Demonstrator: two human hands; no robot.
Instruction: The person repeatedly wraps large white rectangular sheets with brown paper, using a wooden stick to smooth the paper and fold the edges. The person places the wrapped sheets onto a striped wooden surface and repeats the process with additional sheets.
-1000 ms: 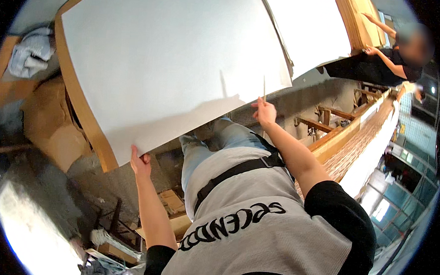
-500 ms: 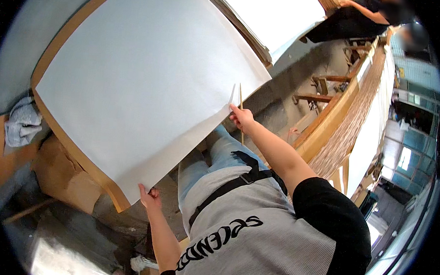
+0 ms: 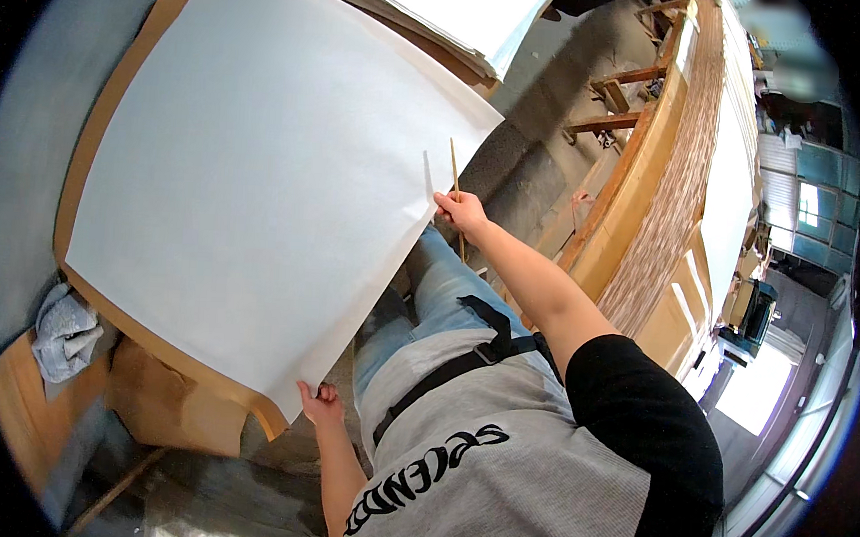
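Observation:
A large white sheet of paper lies over a brown board or backing, which shows along its left and lower edges. At the sheet's near corner, my left hand is closed in a pinch on the paper's edge. Farther up the same edge, my right hand grips the paper between thumb and fingers. A thin wooden stick is also in my right hand, poking out above and below the fist. The paper bends up slightly along the side between my hands.
Beyond the sheet lies a stack of white sheets. To the right runs a long, thick stack of layered sheets on wooden supports. A grey cloth hangs at the left, near crumpled brown paper.
The view has shifted, and the person at the far right has mostly left it. Both hands keep their hold on the sheet, my left hand now appearing slightly lower and farther right.

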